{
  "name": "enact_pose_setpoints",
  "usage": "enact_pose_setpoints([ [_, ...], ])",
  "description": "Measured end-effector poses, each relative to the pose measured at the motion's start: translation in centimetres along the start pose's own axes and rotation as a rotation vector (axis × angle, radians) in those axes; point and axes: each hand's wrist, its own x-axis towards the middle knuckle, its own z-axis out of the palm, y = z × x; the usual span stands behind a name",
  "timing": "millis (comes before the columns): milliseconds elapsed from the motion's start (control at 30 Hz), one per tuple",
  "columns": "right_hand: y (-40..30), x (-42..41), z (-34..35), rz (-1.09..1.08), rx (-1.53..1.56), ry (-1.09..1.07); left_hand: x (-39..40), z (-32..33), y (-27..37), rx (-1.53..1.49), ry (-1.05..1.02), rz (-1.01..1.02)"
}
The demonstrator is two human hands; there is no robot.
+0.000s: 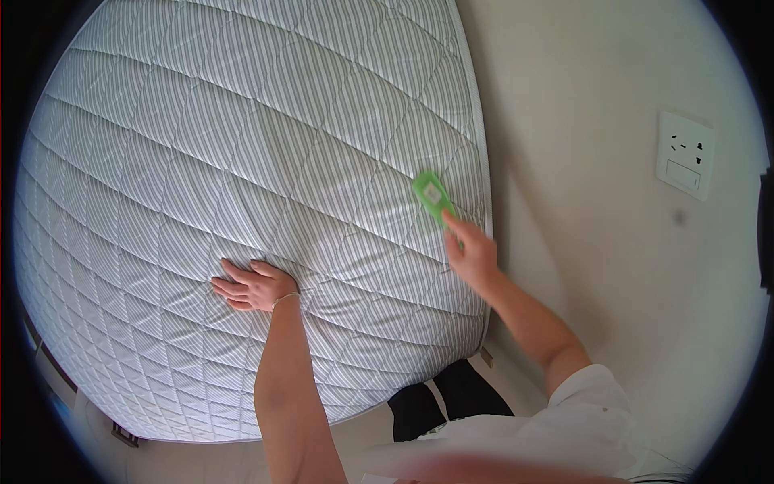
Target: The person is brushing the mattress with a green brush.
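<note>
A quilted mattress [254, 151] with grey and white stripes spreads out before me. My left hand [259, 287] lies palm down on it with the fingers apart, and a thin bracelet circles that wrist. Near the mattress's right edge, my right hand [474, 251] grips the handle of a green hand brush [433, 195]. The brush head bears a pale label and lies over the striped cover. Its underside is hidden, and motion blurs it slightly, so whether it touches the cover I cannot tell.
A pale wall [574, 109] runs close along the mattress's right side. On it sits a white socket plate [685, 155] with a switch. My legs in black [459, 393] stand at the near edge, above a light floor [363, 431]. A brown bed-frame part [125, 434] shows at lower left.
</note>
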Motion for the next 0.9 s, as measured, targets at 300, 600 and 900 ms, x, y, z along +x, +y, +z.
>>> enact_pose_setpoints([
  [300, -6.1, 10.1, 3.5, -0.017, 0.093, 0.042, -0.1, 0.6, 0.1, 0.029, 0.048, 0.008],
  [600, -1.2, 12.6, -1.0, 0.072, 0.159, 0.073, 0.2, 0.3, -0.2, 0.053, 0.078, 0.008],
  [900, -3.2, 5.2, 1.0, -0.328, -0.043, -0.414, 0.1, 0.6, -0.4, 0.065, 0.086, 0.026],
])
